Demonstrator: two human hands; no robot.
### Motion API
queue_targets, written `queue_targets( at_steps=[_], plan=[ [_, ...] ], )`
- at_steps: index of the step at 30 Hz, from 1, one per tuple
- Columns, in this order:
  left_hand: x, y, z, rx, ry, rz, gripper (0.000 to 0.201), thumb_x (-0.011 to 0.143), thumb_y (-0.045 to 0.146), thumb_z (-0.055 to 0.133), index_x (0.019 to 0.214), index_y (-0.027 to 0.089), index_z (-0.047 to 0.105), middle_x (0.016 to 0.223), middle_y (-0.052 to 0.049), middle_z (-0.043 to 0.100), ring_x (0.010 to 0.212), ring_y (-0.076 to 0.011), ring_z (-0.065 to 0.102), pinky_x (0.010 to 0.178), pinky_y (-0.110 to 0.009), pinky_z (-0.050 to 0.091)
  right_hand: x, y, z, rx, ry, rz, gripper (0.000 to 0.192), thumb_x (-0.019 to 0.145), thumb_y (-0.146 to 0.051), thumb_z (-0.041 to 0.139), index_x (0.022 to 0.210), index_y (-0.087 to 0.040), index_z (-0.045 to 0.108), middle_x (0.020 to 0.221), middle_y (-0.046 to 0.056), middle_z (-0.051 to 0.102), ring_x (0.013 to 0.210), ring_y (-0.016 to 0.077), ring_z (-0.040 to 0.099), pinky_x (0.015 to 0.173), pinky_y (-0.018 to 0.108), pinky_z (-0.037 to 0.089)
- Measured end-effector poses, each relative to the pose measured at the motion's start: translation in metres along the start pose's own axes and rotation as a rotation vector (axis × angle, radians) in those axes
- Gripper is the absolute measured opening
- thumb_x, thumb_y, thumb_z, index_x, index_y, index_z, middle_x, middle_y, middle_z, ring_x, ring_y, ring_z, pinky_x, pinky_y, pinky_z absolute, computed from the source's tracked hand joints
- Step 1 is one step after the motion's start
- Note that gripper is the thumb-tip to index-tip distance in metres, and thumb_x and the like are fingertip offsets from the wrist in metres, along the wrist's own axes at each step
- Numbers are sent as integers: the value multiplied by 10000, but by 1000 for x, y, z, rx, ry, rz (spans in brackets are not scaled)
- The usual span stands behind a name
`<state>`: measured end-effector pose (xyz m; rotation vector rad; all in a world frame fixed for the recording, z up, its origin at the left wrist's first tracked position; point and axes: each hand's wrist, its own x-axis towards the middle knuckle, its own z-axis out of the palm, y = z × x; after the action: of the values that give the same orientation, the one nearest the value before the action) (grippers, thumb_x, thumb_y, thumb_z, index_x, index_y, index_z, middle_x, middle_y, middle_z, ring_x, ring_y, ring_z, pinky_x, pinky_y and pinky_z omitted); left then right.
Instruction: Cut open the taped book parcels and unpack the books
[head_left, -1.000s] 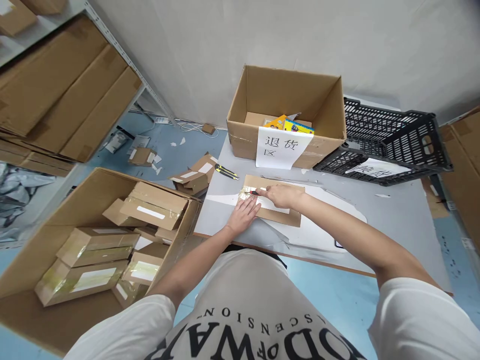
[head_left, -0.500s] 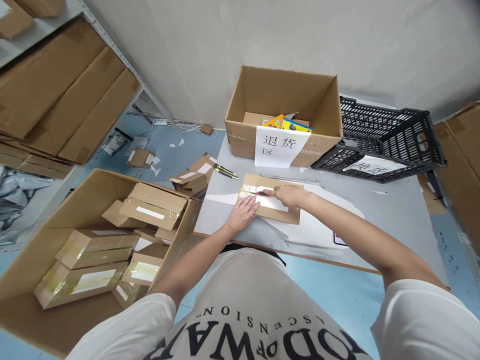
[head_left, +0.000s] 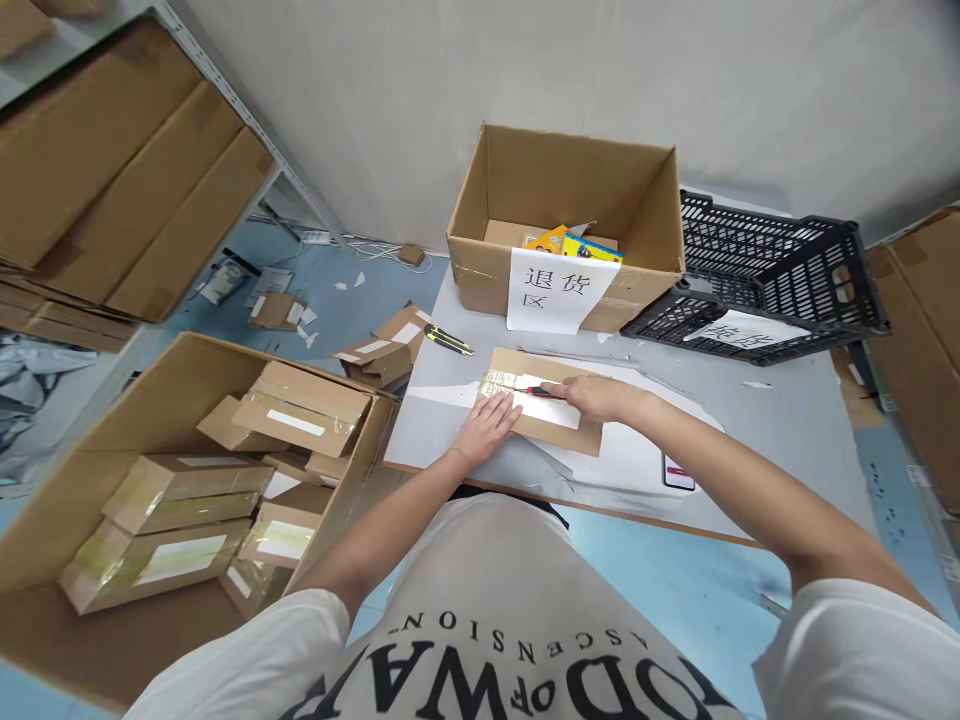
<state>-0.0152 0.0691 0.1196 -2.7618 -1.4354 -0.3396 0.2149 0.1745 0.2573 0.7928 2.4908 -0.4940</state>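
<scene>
A flat brown cardboard box (head_left: pixel 587 438) with a white label and clear tape lies on the grey-topped table (head_left: pixel 765 440). My left hand (head_left: pixel 489 425) rests flat on its near left part, fingers spread. In my right hand (head_left: pixel 600 396) is a red and black utility knife (head_left: pixel 541 392), its blade end pointing left over the label and tape. Whether the blade touches the box I cannot tell. White paper sheets lie beneath the box. A second utility knife, yellow and black (head_left: pixel 448 340), lies at the table's left edge.
Behind stands an open carton (head_left: pixel 480 270) with a paper sign and colourful packs inside. Right of it is a black plastic crate (head_left: pixel 817 270). A phone (head_left: pixel 678 474) lies near the front edge. At left, a large carton (head_left: pixel 45 520) holds several taped boxes.
My right hand has drawn the knife to the right along the box. My left hand stays on the box. More of the phone shows now.
</scene>
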Motion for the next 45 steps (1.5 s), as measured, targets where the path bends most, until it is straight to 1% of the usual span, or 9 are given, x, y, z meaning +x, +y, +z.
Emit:
queue_targets(
  at_steps=[6, 11, 18, 25, 29, 33, 36, 41, 45],
  plan=[
    [1, 0, -2, -20, -11, -10, 454, 912, 305, 413, 1349, 185, 421, 1417, -131, 413, 1336, -283, 328, 1055, -464, 290, -30, 16, 17, 69, 9, 29, 712, 777, -26, 409, 1442, -242, 274, 1030, 111, 643, 853, 212, 629, 665, 262, 403],
    [3, -1, -3, -24, -16, -6, 458, 901, 300, 426, 1347, 193, 421, 1415, -124, 419, 1333, -283, 335, 1055, -460, 289, -60, 29, 31, 59, -33, 145, 677, 779, -48, 416, 1413, -274, 337, 1062, 111, 634, 784, 214, 631, 616, 280, 382],
    [5, -1, -5, -17, -51, -27, 454, 904, 303, 416, 1346, 202, 433, 1416, -116, 419, 1334, -275, 335, 1071, -451, 265, -104, 47, 44, 36, -57, 218, 779, 730, -9, 390, 1432, -328, 273, 946, 67, 639, 640, 159, 596, 544, 253, 329],
    [9, -1, -4, -45, -65, -84, 473, 915, 321, 389, 1375, 210, 405, 1427, -112, 403, 1348, -264, 312, 1078, -446, 242, -171, 77, 99, 37, -75, 384, 695, 679, -22, 438, 1312, -305, 491, 837, 79, 671, 618, 185, 611, 543, 261, 356],
    [11, 1, -5, -54, -67, -94, 476, 921, 341, 375, 1377, 206, 404, 1429, -115, 399, 1349, -263, 310, 1071, -443, 243, -200, 62, 126, 87, 38, 424, 801, 696, 12, 378, 1406, -356, 324, 1020, 59, 649, 697, 174, 625, 566, 249, 368],
    [10, 4, -13, -54, -86, -89, 476, 917, 335, 376, 1373, 201, 409, 1432, -115, 395, 1356, -262, 294, 1068, -434, 242, -196, 47, 145, 300, 280, 478, 687, 803, -78, 367, 1433, -335, 267, 1083, 61, 631, 812, 188, 617, 645, 266, 429],
    [10, 5, -22, -59, -105, -74, 494, 901, 356, 405, 1368, 195, 411, 1437, -121, 385, 1357, -270, 285, 1069, -431, 240, -176, 40, 163, 617, 505, 521, 570, 881, -248, 387, 1439, -285, 276, 1022, 68, 650, 771, 182, 598, 680, 303, 470],
    [16, -4, -35, -86, -124, -18, 567, 843, 441, 490, 1339, 172, 433, 1374, -152, 444, 1287, -302, 362, 1054, -457, 253, -134, 25, 187, 1362, 755, 454, 703, 858, -438, 478, 1467, -265, 172, 1093, 112, 616, 533, 106, 495, 468, 268, 419],
    [28, -18, -41, -145, -147, 42, 732, 751, 601, 536, 1313, 141, 453, 1260, -177, 511, 1191, -312, 433, 1039, -454, 279, -108, 12, 194, 1636, 820, 417, 789, 807, -469, 564, 1461, -300, 157, 1121, 131, 610, 494, 87, 478, 439, 260, 385]
  ],
)
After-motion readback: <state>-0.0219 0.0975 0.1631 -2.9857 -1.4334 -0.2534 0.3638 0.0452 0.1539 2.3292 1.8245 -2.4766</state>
